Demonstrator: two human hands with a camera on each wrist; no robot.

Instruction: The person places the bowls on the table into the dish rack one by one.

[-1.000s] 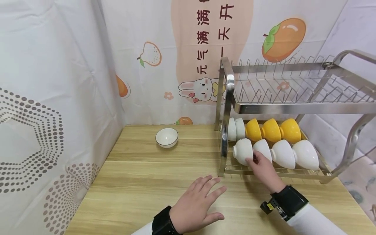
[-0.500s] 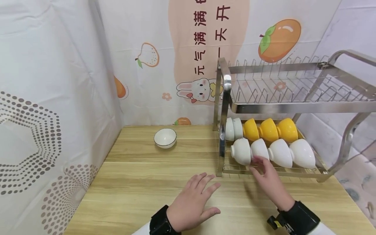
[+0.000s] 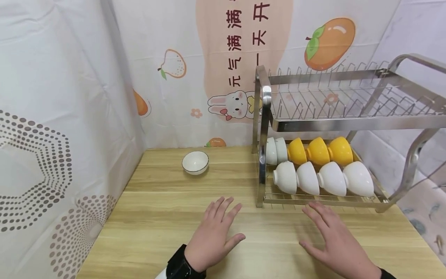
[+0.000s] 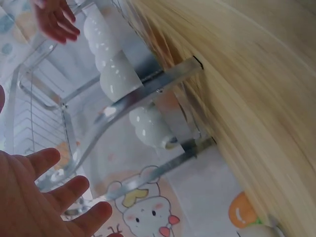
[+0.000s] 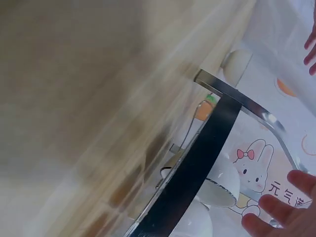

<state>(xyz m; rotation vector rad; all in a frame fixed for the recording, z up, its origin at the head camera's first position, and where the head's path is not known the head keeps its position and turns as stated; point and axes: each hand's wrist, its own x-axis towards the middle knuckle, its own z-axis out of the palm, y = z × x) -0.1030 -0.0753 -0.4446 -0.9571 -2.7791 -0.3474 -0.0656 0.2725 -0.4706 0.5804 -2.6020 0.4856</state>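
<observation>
In the head view my left hand (image 3: 210, 237) hovers over the wooden table with its fingers spread, holding nothing. My right hand (image 3: 336, 241), fingers apart and free of any object, is just in front of the dish rack (image 3: 324, 201). On the rack's lower tier, a front row of white bowls lies on its side, the leftmost white bowl (image 3: 285, 177) by the left post. Behind them are yellow bowls (image 3: 318, 151) and pale bowls (image 3: 277, 151) to their left. A single white bowl (image 3: 195, 162) with a dark rim stands upright on the table at the back left.
The steel rack's upper tier (image 3: 348, 124) overhangs the bowls with its wire slots. The wooden table (image 3: 156, 224) stretches left to a white patterned curtain (image 3: 69, 116). A printed cloth (image 3: 167, 116) with a rabbit and fruit hangs behind.
My right hand has let go of the leftmost front bowl and drawn back from the rack toward the table's front. My left hand has shifted slightly left, still spread.
</observation>
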